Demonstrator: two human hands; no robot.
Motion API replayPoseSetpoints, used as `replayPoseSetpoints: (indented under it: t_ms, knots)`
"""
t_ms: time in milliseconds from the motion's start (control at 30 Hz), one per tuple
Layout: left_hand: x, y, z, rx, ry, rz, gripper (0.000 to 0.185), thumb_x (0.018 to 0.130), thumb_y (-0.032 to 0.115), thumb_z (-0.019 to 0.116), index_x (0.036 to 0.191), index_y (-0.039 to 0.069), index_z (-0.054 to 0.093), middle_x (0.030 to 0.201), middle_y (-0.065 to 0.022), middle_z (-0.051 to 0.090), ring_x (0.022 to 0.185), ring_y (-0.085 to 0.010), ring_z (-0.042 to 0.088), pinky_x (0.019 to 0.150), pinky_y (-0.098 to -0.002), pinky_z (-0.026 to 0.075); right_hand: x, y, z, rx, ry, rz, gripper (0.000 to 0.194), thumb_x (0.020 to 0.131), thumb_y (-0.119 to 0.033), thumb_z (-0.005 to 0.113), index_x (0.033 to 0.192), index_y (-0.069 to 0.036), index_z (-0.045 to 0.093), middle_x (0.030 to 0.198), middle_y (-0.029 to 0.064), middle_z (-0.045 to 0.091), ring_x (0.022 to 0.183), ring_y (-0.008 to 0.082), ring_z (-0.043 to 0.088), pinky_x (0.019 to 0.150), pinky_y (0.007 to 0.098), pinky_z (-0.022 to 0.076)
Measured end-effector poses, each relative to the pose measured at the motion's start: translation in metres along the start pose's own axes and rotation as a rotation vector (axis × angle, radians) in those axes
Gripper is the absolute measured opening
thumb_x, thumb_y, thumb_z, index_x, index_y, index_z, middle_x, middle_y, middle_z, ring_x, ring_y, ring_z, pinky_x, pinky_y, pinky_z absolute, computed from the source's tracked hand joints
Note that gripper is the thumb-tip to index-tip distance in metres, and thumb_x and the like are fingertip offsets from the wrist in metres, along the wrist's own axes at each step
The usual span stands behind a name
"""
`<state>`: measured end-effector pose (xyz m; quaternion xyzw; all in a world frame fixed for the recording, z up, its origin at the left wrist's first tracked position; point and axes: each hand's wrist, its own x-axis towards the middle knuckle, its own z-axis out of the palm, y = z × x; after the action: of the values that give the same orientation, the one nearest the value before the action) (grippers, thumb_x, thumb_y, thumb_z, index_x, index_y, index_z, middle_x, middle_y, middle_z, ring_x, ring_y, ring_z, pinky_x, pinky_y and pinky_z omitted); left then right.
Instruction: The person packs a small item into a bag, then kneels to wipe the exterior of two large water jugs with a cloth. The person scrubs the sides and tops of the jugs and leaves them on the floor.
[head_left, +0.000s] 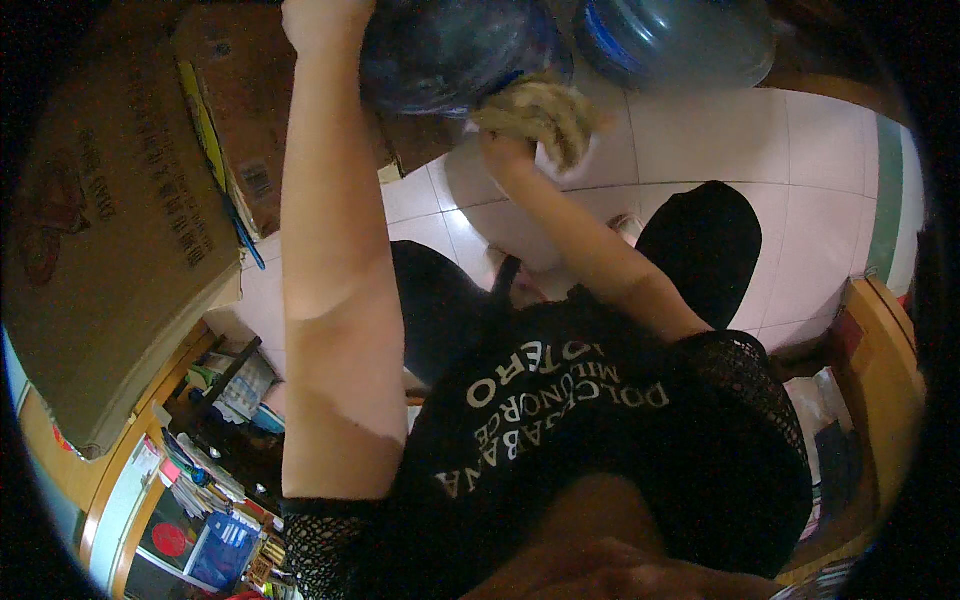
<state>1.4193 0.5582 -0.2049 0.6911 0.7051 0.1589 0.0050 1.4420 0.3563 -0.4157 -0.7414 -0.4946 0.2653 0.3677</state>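
Observation:
My right hand (504, 154) grips a bunched yellowish-brown cloth (551, 112), which hides most of the fingers and is blurred. The cloth is at the lower side of a large bluish clear plastic water jug (457, 56). A second water jug (690, 45) with a blue band lies to the right of the first. My left arm reaches straight forward beside the first jug. My left hand (326, 19) is cut off by the top edge, so its fingers and anything in them are hidden.
Large printed cardboard boxes (127, 240) fill the left side. A thin yellow and blue object (217, 169) lies along a box edge. Pale tiles (712, 142) cover the floor. Wooden furniture (885, 337) stands at right; papers and folders (217, 487) crowd the lower left.

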Motion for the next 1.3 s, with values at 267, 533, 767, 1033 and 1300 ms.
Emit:
replayPoseSetpoints:
  t_ms: [267, 533, 767, 1033, 1300]
  knots:
    - [-0.013, 0.027, 0.001, 0.012, -0.088, -0.058, 0.051, 0.088, 0.042, 0.060, 0.113, -0.003, 0.055, 0.102, -0.0246, 0.066, 0.098, -0.0412, 0.063, 0.085, -0.0476, 0.051, 0.028, -0.061, 0.024, 0.345, -0.535, -0.108, 0.031, 0.095, -0.022, 0.042, 0.106, -0.003, 0.065, 0.112, 0.0162, 0.063, 0.107, 0.0322, 0.058, 0.095, 0.0394, 0.0452]
    - [-0.006, 0.014, 0.016, 0.129, -0.029, 0.066, 0.050, 0.088, 0.042, 0.060, 0.111, -0.002, 0.054, 0.102, -0.0274, 0.066, 0.098, -0.0420, 0.063, 0.083, -0.0467, 0.052, 0.021, -0.013, 0.073, 0.335, -0.409, -0.079, 0.035, 0.092, -0.027, 0.050, 0.114, -0.004, 0.063, 0.118, 0.0202, 0.063, 0.109, 0.0382, 0.059, 0.092, 0.0420, 0.0474]
    - [-0.020, -0.029, 0.003, 0.003, -0.078, 0.033, 0.055, 0.081, 0.057, 0.060, 0.101, 0.006, 0.058, 0.099, -0.0176, 0.066, 0.100, -0.0374, 0.062, 0.090, -0.0440, 0.048, 0.023, 0.112, 0.002, 0.266, -0.052, 0.560, 0.043, 0.086, -0.037, 0.058, 0.110, -0.002, 0.064, 0.104, 0.0187, 0.069, 0.097, 0.0346, 0.065, 0.086, 0.0410, 0.0500]
    - [-0.057, -0.028, -0.010, -0.104, -0.030, 0.096, 0.048, 0.081, 0.047, 0.066, 0.101, 0.003, 0.058, 0.088, -0.0190, 0.066, 0.089, -0.0386, 0.064, 0.081, -0.0435, 0.051, 0.095, 0.118, -0.043, 0.804, 0.134, 0.538, 0.038, 0.092, -0.031, 0.049, 0.102, 0.002, 0.065, 0.095, 0.0115, 0.067, 0.086, 0.0229, 0.061, 0.075, 0.0358, 0.0473]
    - [-0.046, -0.012, -0.013, 0.055, -0.011, 0.225, 0.048, 0.081, 0.046, 0.067, 0.112, 0.012, 0.056, 0.104, -0.0187, 0.061, 0.090, -0.0394, 0.064, 0.078, -0.0473, 0.053, 0.076, 0.038, -0.150, 1.062, 0.064, 0.311, 0.027, 0.090, -0.021, 0.059, 0.106, 0.000, 0.065, 0.098, 0.0030, 0.065, 0.087, 0.0127, 0.058, 0.077, 0.0288, 0.0461]
